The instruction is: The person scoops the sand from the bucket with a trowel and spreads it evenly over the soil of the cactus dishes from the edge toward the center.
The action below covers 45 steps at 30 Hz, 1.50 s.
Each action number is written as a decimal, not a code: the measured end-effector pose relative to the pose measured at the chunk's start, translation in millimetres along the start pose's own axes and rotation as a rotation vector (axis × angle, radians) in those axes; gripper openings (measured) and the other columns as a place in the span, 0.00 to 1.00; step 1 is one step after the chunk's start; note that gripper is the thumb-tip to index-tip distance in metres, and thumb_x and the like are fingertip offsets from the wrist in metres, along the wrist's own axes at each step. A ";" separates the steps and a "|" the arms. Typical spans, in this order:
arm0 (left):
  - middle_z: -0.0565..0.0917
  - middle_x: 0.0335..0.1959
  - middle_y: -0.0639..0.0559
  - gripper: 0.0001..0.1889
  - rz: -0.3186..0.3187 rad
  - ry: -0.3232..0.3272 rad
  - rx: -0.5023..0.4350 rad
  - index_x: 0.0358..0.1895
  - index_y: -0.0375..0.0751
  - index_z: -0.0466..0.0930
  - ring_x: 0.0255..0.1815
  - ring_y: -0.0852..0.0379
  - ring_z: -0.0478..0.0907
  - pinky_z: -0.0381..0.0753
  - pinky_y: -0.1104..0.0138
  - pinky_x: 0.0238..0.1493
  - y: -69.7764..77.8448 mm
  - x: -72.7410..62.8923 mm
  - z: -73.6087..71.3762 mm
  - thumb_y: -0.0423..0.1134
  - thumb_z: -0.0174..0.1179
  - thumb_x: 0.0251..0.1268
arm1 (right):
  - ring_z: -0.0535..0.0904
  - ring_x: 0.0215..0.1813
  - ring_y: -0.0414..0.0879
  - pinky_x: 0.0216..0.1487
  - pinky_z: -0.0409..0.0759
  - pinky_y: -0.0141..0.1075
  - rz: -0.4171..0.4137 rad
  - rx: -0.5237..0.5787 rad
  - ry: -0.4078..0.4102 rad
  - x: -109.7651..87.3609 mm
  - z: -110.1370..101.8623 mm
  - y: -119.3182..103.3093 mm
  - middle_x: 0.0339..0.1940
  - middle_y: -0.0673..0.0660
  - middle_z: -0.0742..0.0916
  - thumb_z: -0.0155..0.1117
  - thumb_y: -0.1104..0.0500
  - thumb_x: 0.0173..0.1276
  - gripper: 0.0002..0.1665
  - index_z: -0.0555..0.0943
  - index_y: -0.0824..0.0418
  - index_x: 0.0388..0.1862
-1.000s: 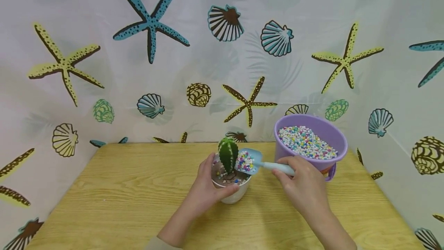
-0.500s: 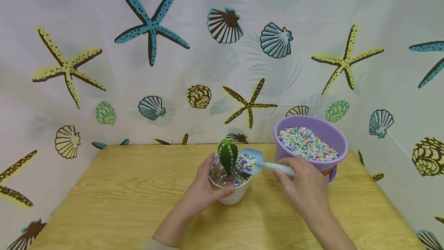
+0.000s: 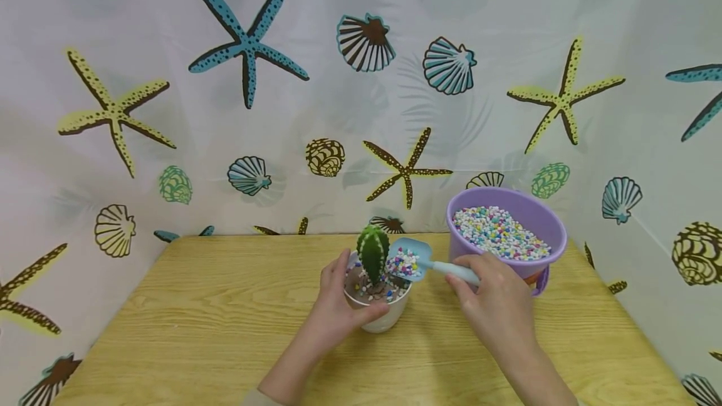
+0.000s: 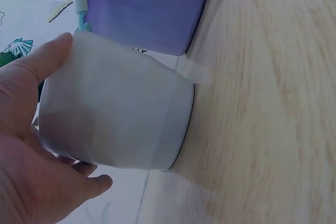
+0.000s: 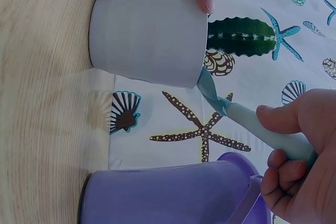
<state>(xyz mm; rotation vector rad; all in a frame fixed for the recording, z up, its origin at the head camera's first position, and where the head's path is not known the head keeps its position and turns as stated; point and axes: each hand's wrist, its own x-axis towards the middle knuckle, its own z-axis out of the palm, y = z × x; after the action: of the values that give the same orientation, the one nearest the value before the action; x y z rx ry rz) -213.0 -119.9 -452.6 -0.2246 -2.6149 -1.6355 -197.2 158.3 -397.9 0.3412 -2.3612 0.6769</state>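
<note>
My left hand (image 3: 337, 311) holds a white flower pot (image 3: 389, 319), its thumb across the front rim and its fingers on the left side. Inside, a green cactus (image 3: 373, 255) stands upright in brownish soil dotted with coloured pebbles. My right hand (image 3: 499, 299) grips the pale handle of a light blue toy shovel (image 3: 422, 250). White, pink, yellow and blue pebbles (image 3: 403, 263) lie on its blade, which is over the pot's right rim beside the cactus. In the right wrist view the shovel (image 5: 247, 121) slants down to the rim of the pot (image 5: 147, 35).
A purple bucket (image 3: 458, 248), part full of small coloured pebbles (image 3: 499, 230), stands at the back right behind my right hand. The wooden table (image 3: 225, 306) meets a cloth backdrop (image 3: 316, 99) printed with starfish and shells at the back and sides.
The shovel blade has shifted very slightly to the right, still over the rim. More pebbles show on the soil round the cactus base. Both hands keep their holds.
</note>
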 end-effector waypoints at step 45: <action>0.55 0.85 0.33 0.67 0.031 0.025 0.010 0.92 0.48 0.50 0.83 0.27 0.61 0.62 0.35 0.80 -0.5 -0.1 5.5 0.53 0.88 0.55 | 0.81 0.31 0.50 0.31 0.80 0.44 -0.178 -0.067 0.146 -4.1 8.9 0.4 0.33 0.53 0.86 0.91 0.61 0.57 0.19 0.92 0.61 0.46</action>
<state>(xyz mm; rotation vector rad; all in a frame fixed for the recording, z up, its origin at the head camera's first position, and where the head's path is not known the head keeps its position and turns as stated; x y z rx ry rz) -212.8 -115.2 -455.5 -0.2419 -2.5880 -1.6042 -198.9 154.0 -406.5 0.4507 -2.1787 0.5200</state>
